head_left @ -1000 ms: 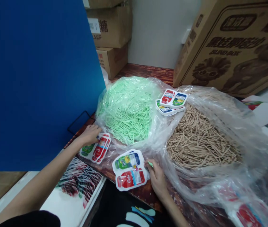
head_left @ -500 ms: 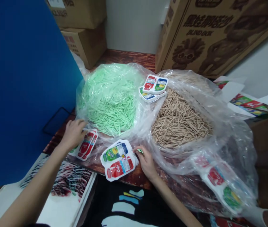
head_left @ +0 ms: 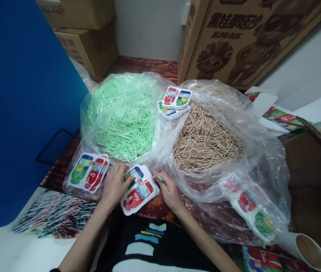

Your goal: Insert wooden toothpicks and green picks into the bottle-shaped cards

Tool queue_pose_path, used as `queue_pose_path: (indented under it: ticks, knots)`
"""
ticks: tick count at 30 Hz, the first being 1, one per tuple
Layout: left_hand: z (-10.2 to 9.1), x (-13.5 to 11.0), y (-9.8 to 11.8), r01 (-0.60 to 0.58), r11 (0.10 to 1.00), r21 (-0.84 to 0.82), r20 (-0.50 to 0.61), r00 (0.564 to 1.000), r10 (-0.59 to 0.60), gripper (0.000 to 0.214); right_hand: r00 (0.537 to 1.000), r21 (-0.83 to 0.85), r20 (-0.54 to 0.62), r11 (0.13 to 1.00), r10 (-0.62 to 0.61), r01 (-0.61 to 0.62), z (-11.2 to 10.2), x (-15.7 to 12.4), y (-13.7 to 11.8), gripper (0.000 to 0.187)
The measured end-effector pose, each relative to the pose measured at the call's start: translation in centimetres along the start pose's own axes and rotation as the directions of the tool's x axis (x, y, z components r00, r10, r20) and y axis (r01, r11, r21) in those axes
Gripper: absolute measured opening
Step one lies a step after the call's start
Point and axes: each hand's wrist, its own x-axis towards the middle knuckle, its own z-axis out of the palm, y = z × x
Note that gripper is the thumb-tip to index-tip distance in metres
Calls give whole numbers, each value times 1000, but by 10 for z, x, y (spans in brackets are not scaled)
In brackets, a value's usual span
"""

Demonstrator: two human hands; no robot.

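Note:
My left hand (head_left: 115, 184) lies with fingers spread on the left side of a small stack of printed blister cards (head_left: 139, 190) at the table's near edge. My right hand (head_left: 168, 189) is at the right edge of the same stack, fingers curled and pinched on a small green and white piece (head_left: 161, 178). A second pile of the same cards (head_left: 89, 173) lies to the left, untouched. Behind the hands, a clear bag holds green sticks (head_left: 123, 122) and another holds tan wooden sticks (head_left: 204, 140).
More cards (head_left: 174, 101) rest on top between the two bags. A blue board (head_left: 21, 94) stands at the left. Cardboard boxes (head_left: 248, 37) stand behind. A paper cup (head_left: 307, 249) lies at the lower right, printed sheets (head_left: 279, 115) at the right.
My left hand left the left-hand card pile and moved right onto the near stack. The view shifted down and right; my right hand stays at the stack's edge.

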Motion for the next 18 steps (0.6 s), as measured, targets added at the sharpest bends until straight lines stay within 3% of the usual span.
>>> queue_pose_path:
  ticks: [3,8,15,18]
  knots:
    - [0,4,-6,39,999,-20,42,998,-38,16,1000,5,-3,1000,-2,2,0,0,1,19]
    - [4,9,-19,152,959,-239,104,986,-130,19,1000,6,2,1000,-3,3,0,0,3,19]
    - [0,9,-22,31,961,-274,6,1000,-30,26,1000,-2,2,1000,3,-3,-1,1,0,20]
    - [-2,9,-20,23,950,-310,-22,999,-31,18,1000,-2,-6,1000,8,-8,-1,1,-2,20]
